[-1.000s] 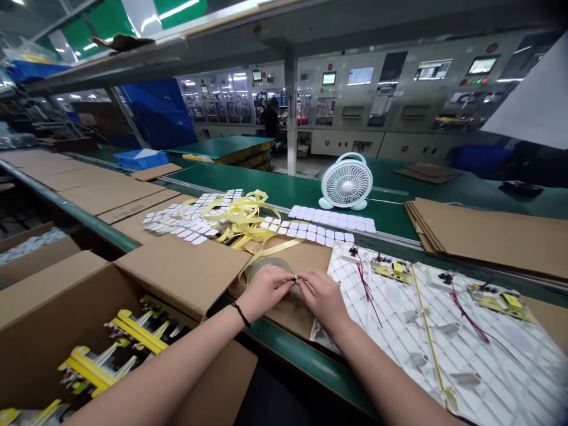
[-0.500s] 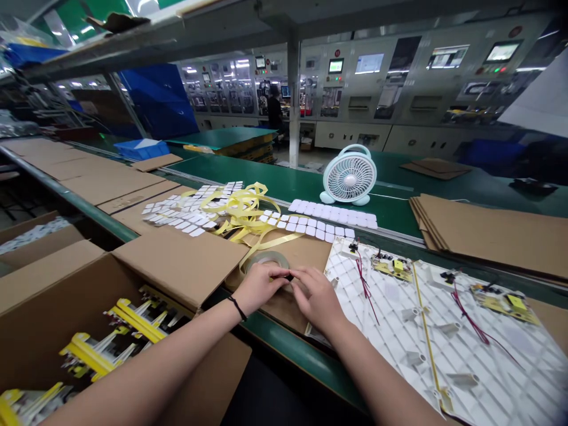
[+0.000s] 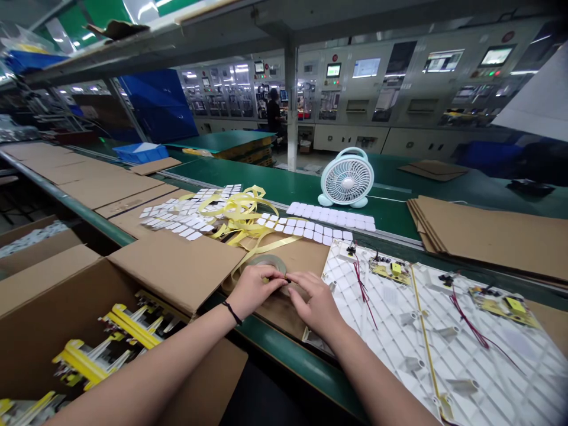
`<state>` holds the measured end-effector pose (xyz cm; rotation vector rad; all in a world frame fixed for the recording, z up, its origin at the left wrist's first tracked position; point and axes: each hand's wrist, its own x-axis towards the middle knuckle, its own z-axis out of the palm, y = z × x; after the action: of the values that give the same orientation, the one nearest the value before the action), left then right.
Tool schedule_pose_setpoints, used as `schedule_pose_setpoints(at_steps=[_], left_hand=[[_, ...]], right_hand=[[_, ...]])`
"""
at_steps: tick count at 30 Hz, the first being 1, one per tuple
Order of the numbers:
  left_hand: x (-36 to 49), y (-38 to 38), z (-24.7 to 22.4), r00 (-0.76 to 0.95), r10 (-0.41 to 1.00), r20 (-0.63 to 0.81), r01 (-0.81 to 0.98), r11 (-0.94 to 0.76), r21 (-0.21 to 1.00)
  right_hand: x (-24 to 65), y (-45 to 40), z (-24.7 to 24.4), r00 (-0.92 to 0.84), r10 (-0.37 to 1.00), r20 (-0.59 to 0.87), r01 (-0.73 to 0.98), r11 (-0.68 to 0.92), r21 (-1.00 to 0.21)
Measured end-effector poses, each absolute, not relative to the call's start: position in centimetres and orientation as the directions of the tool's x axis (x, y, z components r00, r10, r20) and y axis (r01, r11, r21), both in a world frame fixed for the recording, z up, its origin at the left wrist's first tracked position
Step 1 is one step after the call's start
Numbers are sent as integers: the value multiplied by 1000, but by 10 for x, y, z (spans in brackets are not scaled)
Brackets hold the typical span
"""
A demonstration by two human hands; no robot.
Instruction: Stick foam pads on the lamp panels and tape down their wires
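Note:
My left hand (image 3: pixel 254 291) is pinched, thumb against fingers, on a small dark piece (image 3: pixel 287 280) too small to name. Facing it, my right hand (image 3: pixel 318 303) has its fingertips at the same piece, its thumb slightly below. Just behind my left hand lies a roll of tape (image 3: pixel 268 260), partly covered by the fingers. Both hands are over a brown cardboard sheet (image 3: pixel 306 257) at the bench edge. To the right are white ribbed panels (image 3: pixel 393 337) carrying circuit boards (image 3: pixel 390 268) and dark red wires (image 3: pixel 361 284).
Yellow strips (image 3: pixel 248 207) and white square pads (image 3: pixel 306 229) lie beyond my hands. A light blue fan (image 3: pixel 347 180) stands behind them. At left, an open carton (image 3: pixel 177 269) holds yellow-and-white parts (image 3: pixel 128 325). Stacked cardboard (image 3: pixel 488 234) lies at right. A person (image 3: pixel 274 112) is in the background.
My fingertips have shifted slightly around the small dark piece, and my right thumb stands a little farther from the left hand. The whole view has tilted slightly.

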<state>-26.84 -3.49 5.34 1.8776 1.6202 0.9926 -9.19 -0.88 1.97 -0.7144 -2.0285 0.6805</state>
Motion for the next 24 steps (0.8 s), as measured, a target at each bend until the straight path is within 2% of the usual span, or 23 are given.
schedule_pose_setpoints(at_steps=[6,11,13,18,24], left_hand=[[-271,-33,51,-25,994,106,580,-72,811],[-276,-31,54,41,999,-23,419,4,908],[-277,-31,56,65,997,-27,383,0,924],[-279,-32,56,134,991,13,428,-70,901],[-281,-30,55,124,992,1,421,-54,905]], right_hand=[[-92,-12,20,-500,648,575,273,748,-606],[-92,-14,23,-524,638,564,312,760,-570],[-92,-13,23,-506,665,550,331,738,-588],[-93,-11,18,-446,727,523,442,687,-577],[-93,-13,17,-499,677,542,450,736,-505]])
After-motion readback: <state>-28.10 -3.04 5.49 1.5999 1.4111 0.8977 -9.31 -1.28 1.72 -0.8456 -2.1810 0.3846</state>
